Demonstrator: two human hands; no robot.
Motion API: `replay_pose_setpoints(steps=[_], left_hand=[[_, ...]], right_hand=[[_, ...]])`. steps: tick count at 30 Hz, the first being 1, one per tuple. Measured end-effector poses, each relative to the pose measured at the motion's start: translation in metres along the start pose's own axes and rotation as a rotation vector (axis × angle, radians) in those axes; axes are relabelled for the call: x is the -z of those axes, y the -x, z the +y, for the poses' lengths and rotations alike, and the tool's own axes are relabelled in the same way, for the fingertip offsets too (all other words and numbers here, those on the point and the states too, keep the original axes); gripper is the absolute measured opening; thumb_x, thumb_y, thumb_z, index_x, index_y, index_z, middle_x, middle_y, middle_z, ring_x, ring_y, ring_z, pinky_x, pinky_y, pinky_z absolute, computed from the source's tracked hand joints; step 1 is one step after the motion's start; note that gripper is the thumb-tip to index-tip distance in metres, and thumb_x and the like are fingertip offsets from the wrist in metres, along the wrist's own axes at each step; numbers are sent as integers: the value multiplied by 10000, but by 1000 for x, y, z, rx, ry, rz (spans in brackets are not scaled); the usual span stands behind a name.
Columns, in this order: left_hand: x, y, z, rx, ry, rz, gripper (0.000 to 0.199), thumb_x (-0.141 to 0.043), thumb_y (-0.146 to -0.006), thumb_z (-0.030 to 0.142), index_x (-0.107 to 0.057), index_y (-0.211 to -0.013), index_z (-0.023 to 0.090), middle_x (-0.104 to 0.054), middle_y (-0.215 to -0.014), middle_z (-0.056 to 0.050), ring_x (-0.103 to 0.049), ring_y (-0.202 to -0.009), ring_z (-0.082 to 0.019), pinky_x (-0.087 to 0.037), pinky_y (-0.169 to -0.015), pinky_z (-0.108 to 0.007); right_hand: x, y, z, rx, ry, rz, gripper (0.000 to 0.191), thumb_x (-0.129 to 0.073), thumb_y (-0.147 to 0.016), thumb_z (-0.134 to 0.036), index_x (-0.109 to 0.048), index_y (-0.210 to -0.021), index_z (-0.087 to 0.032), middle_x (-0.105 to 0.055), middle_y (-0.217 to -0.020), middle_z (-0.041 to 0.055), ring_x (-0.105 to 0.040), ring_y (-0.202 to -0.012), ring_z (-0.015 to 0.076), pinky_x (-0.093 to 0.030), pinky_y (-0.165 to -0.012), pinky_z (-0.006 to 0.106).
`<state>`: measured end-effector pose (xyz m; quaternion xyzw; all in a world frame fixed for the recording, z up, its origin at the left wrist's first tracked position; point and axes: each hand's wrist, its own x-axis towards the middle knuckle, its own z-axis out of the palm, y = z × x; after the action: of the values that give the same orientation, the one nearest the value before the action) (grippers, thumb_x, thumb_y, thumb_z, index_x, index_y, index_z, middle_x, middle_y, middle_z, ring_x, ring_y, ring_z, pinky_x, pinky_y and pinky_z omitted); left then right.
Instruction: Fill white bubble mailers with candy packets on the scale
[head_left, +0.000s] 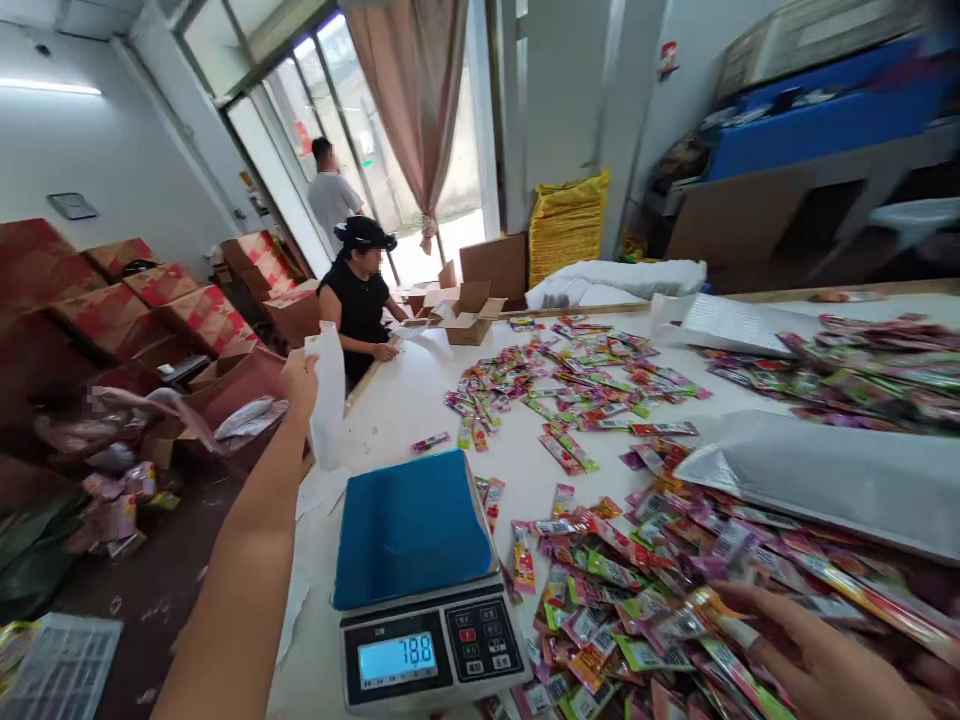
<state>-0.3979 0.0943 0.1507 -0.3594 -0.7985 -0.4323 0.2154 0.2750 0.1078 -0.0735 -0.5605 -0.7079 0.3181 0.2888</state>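
My left hand (301,380) is raised at the table's left edge, its fingers closed on a white sheet or bag (328,400) that hangs down. At the lower right, my right hand (810,650) reaches into a pile of small colourful packets (600,590), thumb and fingers round a few packets (701,612). Between the arms stands a digital scale (412,530) with a blue pan; nothing lies on it, and its display seems to read 78.8.
White table (390,400) with more loose packets (585,370) and silvery bags (832,480). Across it, a person in black (360,300) sits near an open carton (472,318); another person (330,200) stands behind. Red boxes (112,320) are stacked left.
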Motion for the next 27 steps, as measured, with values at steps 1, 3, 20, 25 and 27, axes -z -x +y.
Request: replay_pose_setpoints(steps=[1, 3, 20, 25, 27], left_hand=[[-16, 13, 0, 8, 19, -57, 411, -637, -841, 515, -439, -638, 218, -651, -789, -43, -595, -924, -193, -471, -1027, -390], [-49, 43, 1, 50, 39, -173, 549, -612, -777, 685, -386, -570, 230, -624, -697, -46, -607, -954, -237, -454, -1075, -487], [-137, 141, 82, 4, 207, -697, 668, -771, -365, 745, -616, -760, 229, -724, -1004, -162, -627, -1131, -478, -361, -1075, -751], [-53, 225, 147, -86, 424, -1050, 465, -833, -590, 522, -756, -932, 217, -736, -1087, -171, -705, -947, -349, -575, -887, -560], [-31, 268, 169, -115, 483, -1167, 426, -833, -659, 484, -779, -1003, 239, -750, -1072, -145, -725, -920, -302, -610, -823, -450]], right_hand=[[4, 5, -3, -10, 28, -28, 278, -572, -601, -467, -731, -827, -438, -791, -900, 43, -760, -840, 375, -619, -768, 556], [13, 15, -14, -39, 59, -102, 338, -548, -655, -407, -746, -915, -320, -791, -981, 89, -756, -939, 376, -596, -887, 583], [193, -62, 45, -465, 272, 639, 311, -750, -667, -347, -456, -663, -248, -587, -730, 39, -458, -670, 137, -379, -689, 325], [197, -132, 9, -328, 243, 464, 543, -792, -638, -289, -319, -372, -269, -277, -409, -72, -242, -465, 95, -247, -563, 318], [188, -157, -36, -201, 282, 442, 549, -798, -657, -284, -333, -367, -259, -298, -408, -57, -252, -468, 102, -233, -559, 315]])
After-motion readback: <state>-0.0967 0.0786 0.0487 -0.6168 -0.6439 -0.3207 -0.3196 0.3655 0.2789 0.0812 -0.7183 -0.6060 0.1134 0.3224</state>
